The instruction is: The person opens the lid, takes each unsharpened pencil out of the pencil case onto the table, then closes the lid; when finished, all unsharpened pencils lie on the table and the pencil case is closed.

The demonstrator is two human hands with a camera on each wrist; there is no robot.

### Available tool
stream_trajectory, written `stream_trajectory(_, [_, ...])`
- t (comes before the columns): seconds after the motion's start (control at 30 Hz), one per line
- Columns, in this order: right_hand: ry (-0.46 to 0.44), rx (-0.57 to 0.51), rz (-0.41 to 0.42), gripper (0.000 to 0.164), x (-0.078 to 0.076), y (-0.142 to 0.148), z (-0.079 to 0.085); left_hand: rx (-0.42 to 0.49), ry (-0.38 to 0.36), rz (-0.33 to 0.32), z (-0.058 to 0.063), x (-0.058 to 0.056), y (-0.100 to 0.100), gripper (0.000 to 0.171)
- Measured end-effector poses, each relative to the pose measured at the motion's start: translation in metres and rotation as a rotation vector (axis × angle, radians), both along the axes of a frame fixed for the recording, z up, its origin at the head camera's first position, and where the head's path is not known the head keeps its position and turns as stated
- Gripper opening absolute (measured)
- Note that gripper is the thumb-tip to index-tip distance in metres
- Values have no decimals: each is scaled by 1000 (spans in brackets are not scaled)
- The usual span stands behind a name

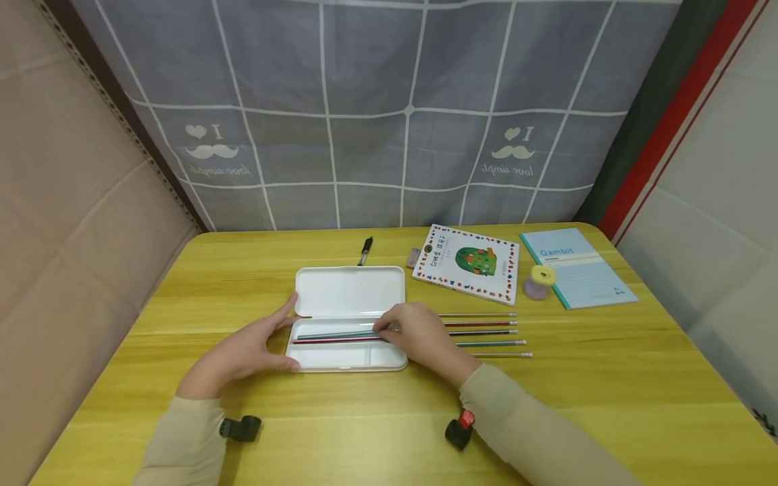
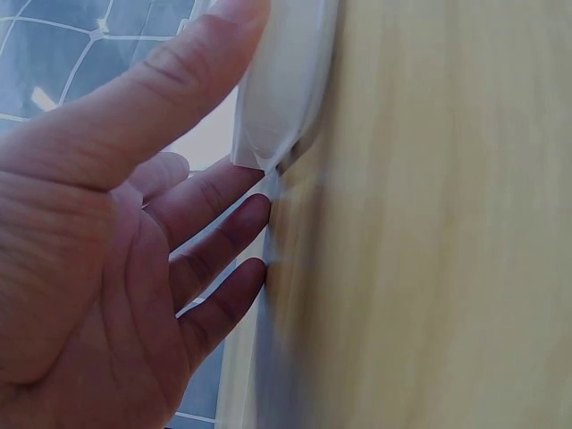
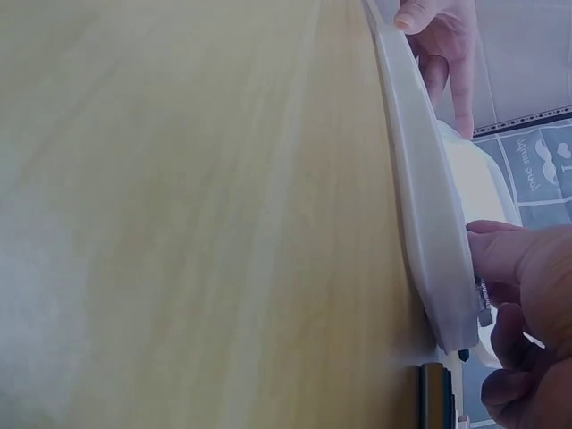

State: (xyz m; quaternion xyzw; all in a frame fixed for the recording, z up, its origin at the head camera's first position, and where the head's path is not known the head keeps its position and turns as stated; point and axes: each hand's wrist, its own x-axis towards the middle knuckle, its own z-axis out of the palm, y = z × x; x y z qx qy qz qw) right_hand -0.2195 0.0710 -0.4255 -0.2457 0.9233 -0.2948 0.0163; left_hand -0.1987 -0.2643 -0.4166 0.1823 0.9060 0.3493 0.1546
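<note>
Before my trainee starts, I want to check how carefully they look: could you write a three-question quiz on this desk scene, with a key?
1. How many pencils show on the table to the right of the right hand?
2. True or false: the left hand touches the left end of the white case.
3. Which thing lies just beyond the raised lid?
A) scissors
B) pen
C) ruler

Key: 1. Five. 2. True. 3. B.
</note>
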Motion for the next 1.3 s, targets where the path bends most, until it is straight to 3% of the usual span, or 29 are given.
stream_trajectory(0.23, [-9,-117,-14,9,1,11,0,9,3,5,-3,0,1,128])
stream_trajectory(0.5, [-32,-292,-4,10,8,49,3,7,-5,-1,-3,0,2,128])
stream_trajectory(0.77, [-10,-316,-39,12,11,85,6,-10,3,12,-3,1,1,128])
stream_trajectory(1.17, [13,-369,36,10,20,137,-1,-15,5,1,-2,1,0,127])
stream_trajectory(1.3, [27,-335,35,12,24,153,-1,-10,5,0,-3,0,0,127])
